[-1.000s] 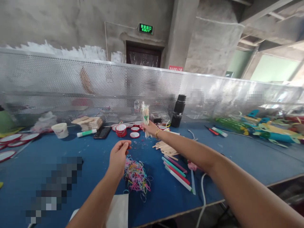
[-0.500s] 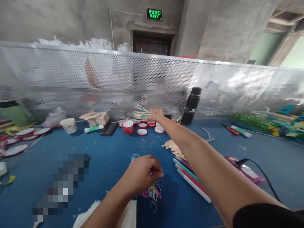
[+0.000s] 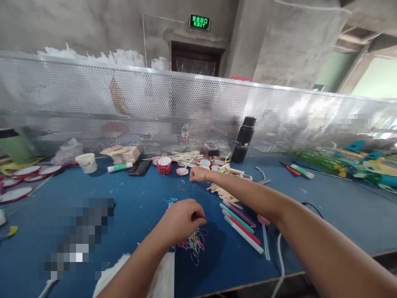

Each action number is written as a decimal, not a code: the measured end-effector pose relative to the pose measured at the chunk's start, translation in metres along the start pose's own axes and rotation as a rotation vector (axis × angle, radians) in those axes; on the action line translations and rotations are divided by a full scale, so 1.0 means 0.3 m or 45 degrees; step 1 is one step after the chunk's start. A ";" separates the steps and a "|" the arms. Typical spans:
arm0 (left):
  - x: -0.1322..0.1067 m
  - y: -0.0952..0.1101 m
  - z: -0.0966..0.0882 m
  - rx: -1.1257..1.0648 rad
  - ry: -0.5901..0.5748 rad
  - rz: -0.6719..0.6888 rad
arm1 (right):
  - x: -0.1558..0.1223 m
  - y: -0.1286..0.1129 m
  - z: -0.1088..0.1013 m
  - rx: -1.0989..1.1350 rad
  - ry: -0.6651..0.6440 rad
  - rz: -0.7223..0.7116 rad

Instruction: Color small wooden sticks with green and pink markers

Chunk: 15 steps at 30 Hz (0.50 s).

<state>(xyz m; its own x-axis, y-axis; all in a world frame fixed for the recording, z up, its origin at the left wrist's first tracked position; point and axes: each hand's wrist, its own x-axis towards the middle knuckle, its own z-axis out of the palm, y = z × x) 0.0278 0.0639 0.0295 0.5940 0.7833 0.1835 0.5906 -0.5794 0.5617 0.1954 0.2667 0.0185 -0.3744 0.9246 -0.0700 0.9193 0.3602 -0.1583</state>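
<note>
Lying well to the left of the fingers of both hands, red-rimmed white discs are seen on the blue worktop. Closer, but beyond the left fingers and to their left, a paper cup, a pile of flat wooden pieces, a glue stick and a black handheld device are set out, followed by a small red-and-white tub.

The left hand is held over a tangle of coloured elastic bands, partly hidden by it. Its fingers are curled, with thumb and forefinger brought close together; whether a band is pinched there cannot be told. Well beyond these fingers, thin pale sticks are heaped before a perforated metal screen.

The right hand is reached out farther than the left. Its fingers are bent inward; whether anything is gripped cannot be told. Near those fingers, to their right, craft sticks are partly covered by the forearm. Farther right and nearer the front edge, felt-tip pens are laid side by side. Beyond the right fingers, also rightward, a black flask is stood.
</note>
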 end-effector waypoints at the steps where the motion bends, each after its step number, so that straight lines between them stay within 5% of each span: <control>1: -0.001 -0.002 -0.002 0.009 0.004 -0.013 | -0.006 -0.008 0.008 0.015 0.008 -0.012; 15: -0.008 -0.018 -0.009 0.061 0.030 0.004 | -0.015 -0.111 0.065 0.037 0.100 -0.149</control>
<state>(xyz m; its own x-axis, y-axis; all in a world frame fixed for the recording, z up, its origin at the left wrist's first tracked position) 0.0218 0.0658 0.0282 0.5832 0.7862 0.2044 0.6147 -0.5916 0.5216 0.1643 0.2482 0.0050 -0.4670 0.8838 0.0280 0.8656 0.4634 -0.1896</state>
